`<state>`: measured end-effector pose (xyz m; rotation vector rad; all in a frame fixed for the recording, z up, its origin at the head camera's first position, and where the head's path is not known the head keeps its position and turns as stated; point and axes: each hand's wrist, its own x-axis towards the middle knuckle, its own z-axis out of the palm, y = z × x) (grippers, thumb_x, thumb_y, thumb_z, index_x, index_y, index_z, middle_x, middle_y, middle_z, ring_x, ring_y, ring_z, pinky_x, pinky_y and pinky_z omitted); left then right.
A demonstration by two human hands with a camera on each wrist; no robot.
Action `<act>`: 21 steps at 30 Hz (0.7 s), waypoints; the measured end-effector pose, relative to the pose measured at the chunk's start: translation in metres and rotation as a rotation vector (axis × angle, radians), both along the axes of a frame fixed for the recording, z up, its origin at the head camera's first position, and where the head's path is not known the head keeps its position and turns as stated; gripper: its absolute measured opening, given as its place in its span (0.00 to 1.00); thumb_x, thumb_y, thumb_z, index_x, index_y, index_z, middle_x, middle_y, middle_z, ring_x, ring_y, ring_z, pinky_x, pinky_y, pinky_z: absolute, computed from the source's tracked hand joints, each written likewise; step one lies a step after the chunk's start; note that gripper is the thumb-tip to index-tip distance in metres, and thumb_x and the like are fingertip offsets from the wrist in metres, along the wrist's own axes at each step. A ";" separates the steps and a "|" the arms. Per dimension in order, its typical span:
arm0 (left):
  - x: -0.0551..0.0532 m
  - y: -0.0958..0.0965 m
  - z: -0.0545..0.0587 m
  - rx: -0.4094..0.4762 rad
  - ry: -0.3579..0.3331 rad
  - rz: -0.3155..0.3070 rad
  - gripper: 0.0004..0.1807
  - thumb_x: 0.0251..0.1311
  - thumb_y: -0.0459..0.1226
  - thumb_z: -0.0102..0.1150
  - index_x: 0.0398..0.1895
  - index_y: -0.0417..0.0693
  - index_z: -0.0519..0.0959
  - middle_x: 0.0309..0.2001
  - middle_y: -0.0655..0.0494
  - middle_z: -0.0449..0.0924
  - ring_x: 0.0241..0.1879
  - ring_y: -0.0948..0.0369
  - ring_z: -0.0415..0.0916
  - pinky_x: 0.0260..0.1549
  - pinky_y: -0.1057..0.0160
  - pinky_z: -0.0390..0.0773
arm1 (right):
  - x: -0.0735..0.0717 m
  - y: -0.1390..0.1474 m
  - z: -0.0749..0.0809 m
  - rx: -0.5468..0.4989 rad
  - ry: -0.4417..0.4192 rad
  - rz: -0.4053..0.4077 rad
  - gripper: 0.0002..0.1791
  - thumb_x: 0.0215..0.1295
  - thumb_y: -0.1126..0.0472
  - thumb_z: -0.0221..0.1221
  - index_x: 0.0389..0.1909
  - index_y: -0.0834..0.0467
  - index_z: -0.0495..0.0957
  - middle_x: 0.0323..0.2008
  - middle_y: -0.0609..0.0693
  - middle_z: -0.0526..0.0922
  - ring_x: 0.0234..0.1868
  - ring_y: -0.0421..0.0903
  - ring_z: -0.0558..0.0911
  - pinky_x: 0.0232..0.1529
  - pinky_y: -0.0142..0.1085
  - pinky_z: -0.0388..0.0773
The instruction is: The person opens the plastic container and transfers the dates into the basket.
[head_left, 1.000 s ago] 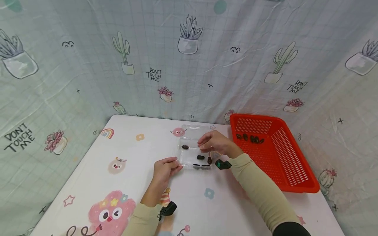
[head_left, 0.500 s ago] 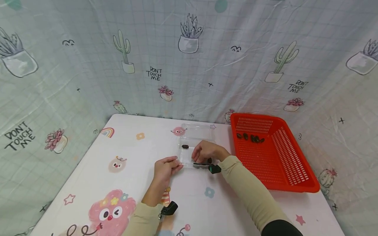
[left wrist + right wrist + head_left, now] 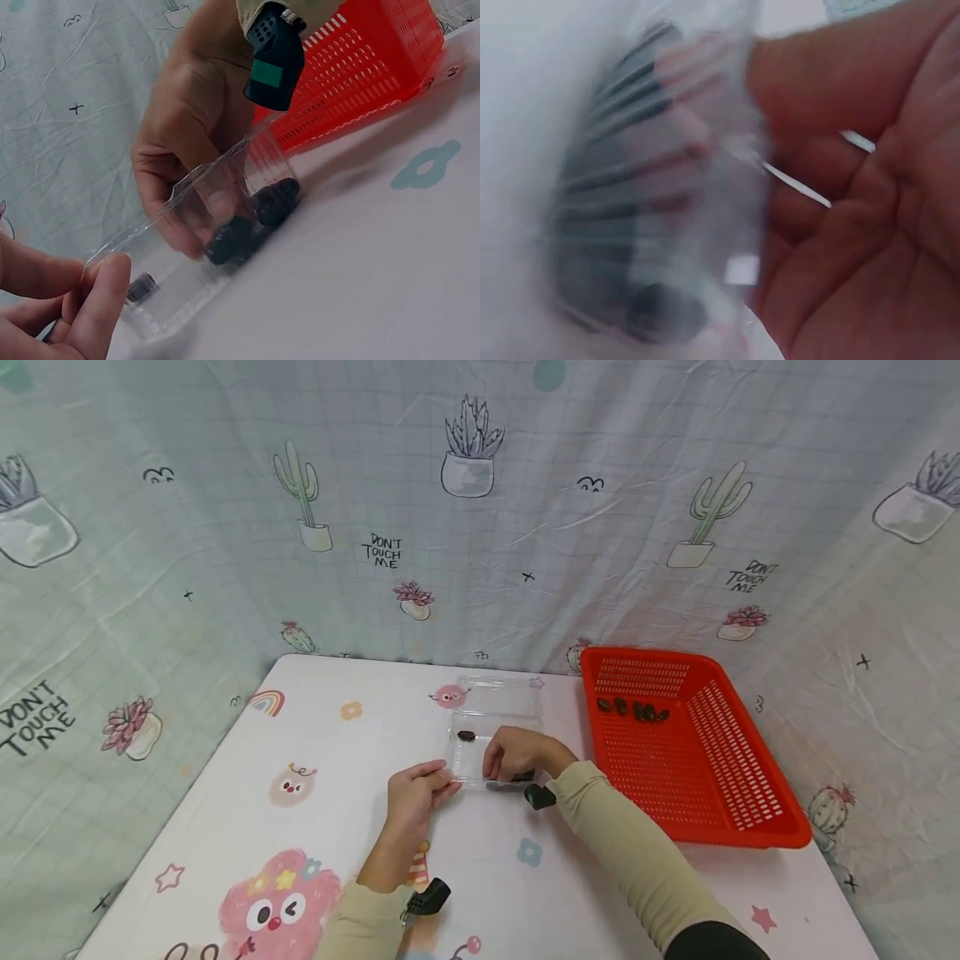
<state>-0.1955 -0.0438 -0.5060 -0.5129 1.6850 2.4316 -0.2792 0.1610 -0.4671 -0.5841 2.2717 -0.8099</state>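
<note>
My left hand (image 3: 412,793) pinches the left front corner of a clear plastic clamshell box (image 3: 467,767) between thumb and fingers. The box lies with its lid (image 3: 498,696) folded back. My right hand (image 3: 522,750) reaches down into it, fingers bent; in the left wrist view, thumb and finger appear to pinch a dark date-like piece (image 3: 229,241) by the front wall. Beside that lies another dark piece (image 3: 277,201). One more date-like piece (image 3: 467,736) rests at the back left of the box. The right wrist view is blurred, with dark shapes (image 3: 600,225) behind the ribbed wall.
A red slotted plastic basket (image 3: 697,802) stands to the right, with several dark date-like pieces (image 3: 645,712) near its back left. The white printed table (image 3: 360,735) meets a patterned curtain (image 3: 337,593) at the back and sides.
My right hand has moved from above the box's right side down and leftward to the front wall, covering a dark piece seen before. My left hand keeps its hold on the corner.
</note>
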 end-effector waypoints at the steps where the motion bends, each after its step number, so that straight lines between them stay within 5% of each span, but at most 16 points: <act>1: 0.000 0.000 0.000 -0.002 0.000 0.002 0.19 0.67 0.21 0.57 0.59 0.18 0.74 0.36 0.45 0.81 0.31 0.61 0.85 0.38 0.64 0.92 | 0.000 0.000 0.000 -0.011 -0.022 -0.003 0.15 0.52 0.78 0.61 0.37 0.60 0.89 0.29 0.46 0.87 0.32 0.38 0.80 0.30 0.26 0.79; 6: 0.000 0.004 0.001 -0.009 0.006 -0.004 0.19 0.67 0.20 0.56 0.59 0.17 0.74 0.33 0.47 0.80 0.29 0.62 0.85 0.37 0.65 0.92 | -0.003 0.001 0.001 -0.103 -0.135 -0.018 0.13 0.56 0.76 0.64 0.41 0.62 0.89 0.33 0.48 0.88 0.34 0.41 0.81 0.35 0.29 0.86; 21: 0.000 -0.001 0.005 -0.005 0.019 0.010 0.20 0.65 0.19 0.55 0.59 0.16 0.72 0.36 0.45 0.79 0.29 0.62 0.85 0.36 0.67 0.92 | -0.004 -0.006 0.007 -0.243 -0.233 -0.024 0.13 0.56 0.77 0.62 0.40 0.63 0.87 0.34 0.46 0.84 0.35 0.42 0.78 0.36 0.30 0.85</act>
